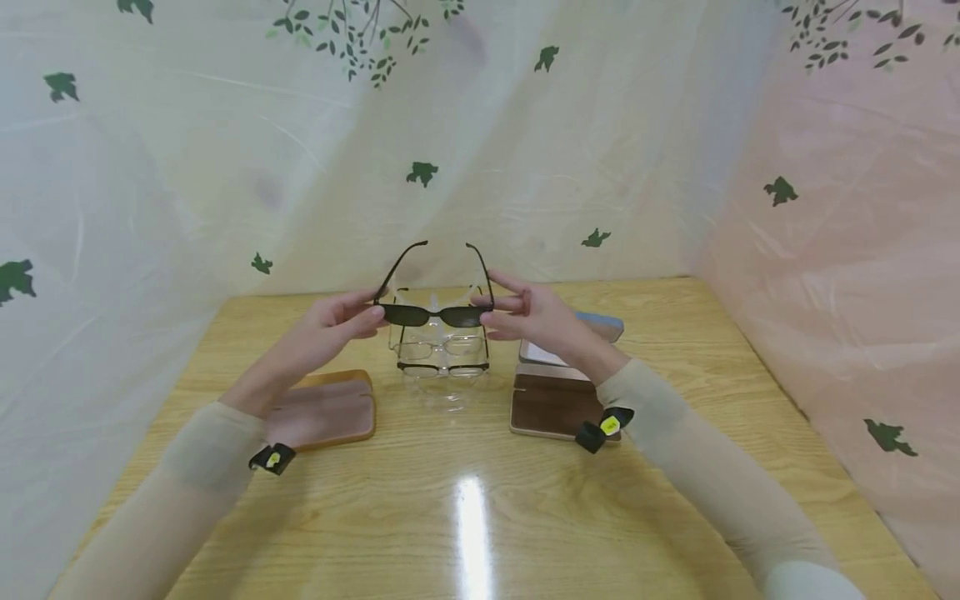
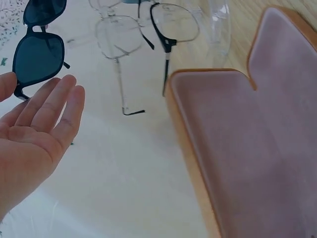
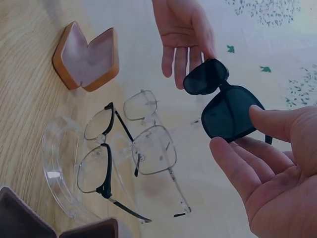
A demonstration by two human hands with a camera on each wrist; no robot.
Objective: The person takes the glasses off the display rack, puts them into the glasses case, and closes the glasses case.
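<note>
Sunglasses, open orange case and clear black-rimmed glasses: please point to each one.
Sunglasses (image 3: 229,114): right wrist view, on the lower lens.
Orange case (image 2: 237,131): left wrist view, on the pink lining.
Black-rimmed glasses (image 3: 108,166): right wrist view, lower lens's black rim.

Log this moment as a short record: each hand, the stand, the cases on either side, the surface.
Left hand: holds one end of the dark sunglasses
Right hand: holds the other end
Clear stand: bears metal-framed glasses and black-browed glasses
Left side: open orange case, pinkish lining
Right side: brown-lined case, open; blue case behind it, partly hidden
Surface: wood-grain table
</note>
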